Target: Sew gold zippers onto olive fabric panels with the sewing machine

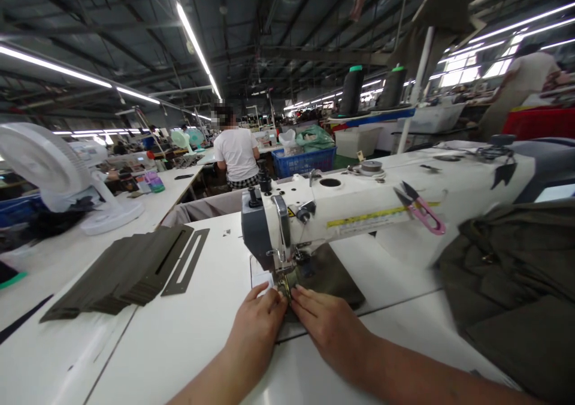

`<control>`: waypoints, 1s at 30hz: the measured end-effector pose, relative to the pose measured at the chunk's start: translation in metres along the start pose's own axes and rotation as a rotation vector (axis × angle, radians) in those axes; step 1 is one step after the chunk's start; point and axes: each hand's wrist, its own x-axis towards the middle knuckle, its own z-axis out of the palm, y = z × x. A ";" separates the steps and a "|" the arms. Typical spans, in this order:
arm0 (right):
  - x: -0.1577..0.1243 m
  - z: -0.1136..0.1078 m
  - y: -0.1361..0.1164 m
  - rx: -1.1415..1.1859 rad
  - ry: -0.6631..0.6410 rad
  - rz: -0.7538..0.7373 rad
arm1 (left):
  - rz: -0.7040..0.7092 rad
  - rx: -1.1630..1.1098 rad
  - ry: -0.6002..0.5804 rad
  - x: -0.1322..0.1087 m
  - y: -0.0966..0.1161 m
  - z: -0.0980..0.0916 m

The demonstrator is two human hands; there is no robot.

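A dark olive fabric piece (pixel 339 279) lies under the needle end of the white sewing machine (pixel 381 207), spreading to the right behind the presser foot (pixel 284 278). Just left of the foot, my left hand (pixel 257 327) has its fingers curled and pinched at the fabric's near edge. My right hand (pixel 332 326) is on the other side, its fingers pressed together against the same cloth. The two sets of fingertips almost meet in front of the needle. Both thumbs are partly hidden, and the stitching spot is too small to make out.
Stacked olive fabric panels (pixel 121 270) lie on the left, beside a slotted flat template (pixel 186 261). Pink-handled thread snips (pixel 422 210) rest against the machine arm. Olive cloth (pixel 512 297) is heaped at right. A white fan (pixel 49 165) stands at left; a person (pixel 236 153) works beyond.
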 end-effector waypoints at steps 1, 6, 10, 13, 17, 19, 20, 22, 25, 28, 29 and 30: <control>0.001 0.001 0.002 0.003 -0.009 -0.007 | -0.013 -0.004 -0.012 0.001 -0.002 0.001; 0.010 0.006 0.011 -0.001 -0.032 -0.024 | -0.077 -0.058 0.004 0.003 -0.010 0.005; 0.015 0.004 0.011 0.037 -0.086 0.048 | -0.103 -0.167 0.084 -0.001 -0.013 0.004; 0.015 0.003 0.009 0.074 -0.127 0.110 | -0.104 -0.207 0.089 -0.004 -0.014 0.005; 0.018 0.006 0.010 0.109 -0.190 0.168 | -0.138 -0.191 0.103 -0.002 -0.015 0.009; 0.020 0.008 0.012 0.132 -0.214 0.189 | -0.168 -0.185 0.094 0.000 -0.016 0.010; 0.021 0.008 0.013 0.145 -0.221 0.203 | -0.185 -0.187 0.079 0.000 -0.016 0.011; 0.022 0.008 0.014 0.168 -0.236 0.232 | -0.203 -0.190 0.026 0.001 -0.016 0.010; 0.022 0.007 0.014 0.171 -0.250 0.254 | -0.191 -0.168 -0.038 -0.001 -0.016 0.010; 0.022 0.006 0.014 0.178 -0.242 0.250 | -0.183 -0.124 -0.026 -0.003 -0.014 0.012; 0.023 0.006 0.015 0.184 -0.241 0.249 | -0.190 -0.120 -0.020 -0.003 -0.014 0.012; 0.023 0.006 0.015 0.187 -0.244 0.249 | -0.199 -0.124 -0.016 -0.003 -0.014 0.013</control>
